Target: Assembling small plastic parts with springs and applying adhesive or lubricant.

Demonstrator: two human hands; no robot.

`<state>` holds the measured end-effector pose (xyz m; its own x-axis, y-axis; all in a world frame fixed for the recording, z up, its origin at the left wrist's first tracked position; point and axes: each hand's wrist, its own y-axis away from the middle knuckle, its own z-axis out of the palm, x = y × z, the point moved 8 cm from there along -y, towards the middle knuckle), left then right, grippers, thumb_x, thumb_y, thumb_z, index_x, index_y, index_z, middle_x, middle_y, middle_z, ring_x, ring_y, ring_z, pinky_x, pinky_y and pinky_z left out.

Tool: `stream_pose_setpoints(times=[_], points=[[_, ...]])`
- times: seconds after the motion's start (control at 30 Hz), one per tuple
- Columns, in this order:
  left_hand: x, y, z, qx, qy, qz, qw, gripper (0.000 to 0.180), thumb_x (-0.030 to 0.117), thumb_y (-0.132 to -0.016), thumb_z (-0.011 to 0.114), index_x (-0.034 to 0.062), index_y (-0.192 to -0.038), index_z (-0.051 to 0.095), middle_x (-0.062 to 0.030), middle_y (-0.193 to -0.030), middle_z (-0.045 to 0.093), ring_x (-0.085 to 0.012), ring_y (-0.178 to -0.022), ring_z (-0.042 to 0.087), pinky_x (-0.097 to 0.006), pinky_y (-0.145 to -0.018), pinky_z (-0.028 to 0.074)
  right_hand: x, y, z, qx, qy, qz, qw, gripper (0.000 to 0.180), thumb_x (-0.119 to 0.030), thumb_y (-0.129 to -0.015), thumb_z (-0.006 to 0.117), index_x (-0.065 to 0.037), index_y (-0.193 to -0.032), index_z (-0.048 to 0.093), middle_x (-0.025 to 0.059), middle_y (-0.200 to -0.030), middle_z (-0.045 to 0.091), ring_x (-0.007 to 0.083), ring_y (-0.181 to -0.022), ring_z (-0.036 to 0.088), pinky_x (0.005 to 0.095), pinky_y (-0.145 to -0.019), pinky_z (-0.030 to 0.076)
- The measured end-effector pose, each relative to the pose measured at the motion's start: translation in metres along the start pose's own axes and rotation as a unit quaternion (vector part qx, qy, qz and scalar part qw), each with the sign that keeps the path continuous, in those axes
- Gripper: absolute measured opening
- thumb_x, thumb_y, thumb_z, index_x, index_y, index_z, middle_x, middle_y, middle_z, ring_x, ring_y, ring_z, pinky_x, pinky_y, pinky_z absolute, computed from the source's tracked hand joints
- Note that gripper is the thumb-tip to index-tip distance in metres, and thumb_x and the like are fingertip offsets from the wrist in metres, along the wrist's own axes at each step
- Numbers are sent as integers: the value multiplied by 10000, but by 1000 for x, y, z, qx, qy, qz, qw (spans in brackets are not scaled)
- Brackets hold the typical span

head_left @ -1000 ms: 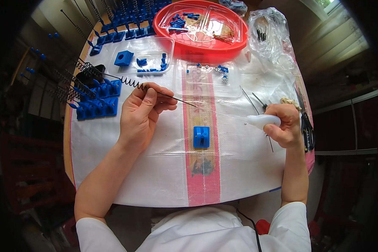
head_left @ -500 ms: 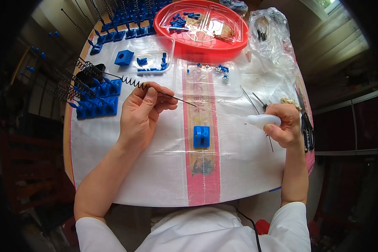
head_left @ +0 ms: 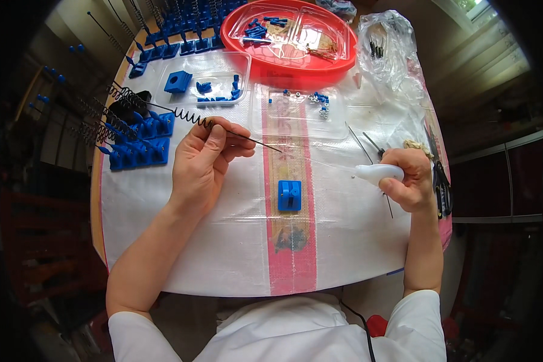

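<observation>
Between the thumb and fingers of my left hand (head_left: 210, 151) is a black wire spring (head_left: 190, 116), its coils to the left and its straight end slanting down to the right. My right hand (head_left: 408, 179) is wrapped round a small white squeeze bottle (head_left: 377, 174), whose narrow tip points left toward the wire. A gap separates the bottle from the wire's end. Below and between both hands, a blue plastic block (head_left: 289, 196) with a slotted top sits on the pink stripe of the table cover.
Blue blocks with springs (head_left: 140, 152) stand at the left, more at the back left. A clear tray (head_left: 163, 63) holds blue parts; a clear lid (head_left: 256, 130) bears nuts. Behind them is a red basin (head_left: 295, 67). Scissors (head_left: 443, 190), rods and a plastic bag (head_left: 398, 78) lie right.
Almost nothing differs. The straight end of the wire in my left hand has risen very slightly; my right hand and the bottle stay put.
</observation>
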<state>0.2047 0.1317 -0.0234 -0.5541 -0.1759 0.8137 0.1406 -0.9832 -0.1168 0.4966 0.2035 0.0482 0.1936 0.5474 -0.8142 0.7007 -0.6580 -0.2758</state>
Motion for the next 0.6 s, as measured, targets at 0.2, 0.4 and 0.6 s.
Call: stream_pose_setpoints(times=[0.2,0.4,0.6], points=[[0,0,-1,3,4,1,1000,162,159,-1038,461,41,-1081,565,-155,-1052,659,-226,-930,690,-342,-840,572,-1,0,0,-4,9,4,1000,142,-132,-719,680,-5,-713,617,-4,-553,516,71,-488,462,245,-450,335],[0,0,-1,-1,4,3,1000,161,151,-1039,457,41,-1080,567,-157,-1052,660,-227,-928,691,-342,-841,573,0,0,0,-5,6,4,1000,142,-127,-720,681,-4,-709,611,-8,-550,509,68,-485,457,245,-447,330],[-1,0,-2,2,6,2,1000,164,155,-1038,460,41,-1080,569,-156,-1053,661,-227,-927,692,-344,-839,573,-1,0,1,-3,5,0,1000,143,-129,-721,682,-5,-713,611,-6,-550,510,70,-484,455,245,-447,332]])
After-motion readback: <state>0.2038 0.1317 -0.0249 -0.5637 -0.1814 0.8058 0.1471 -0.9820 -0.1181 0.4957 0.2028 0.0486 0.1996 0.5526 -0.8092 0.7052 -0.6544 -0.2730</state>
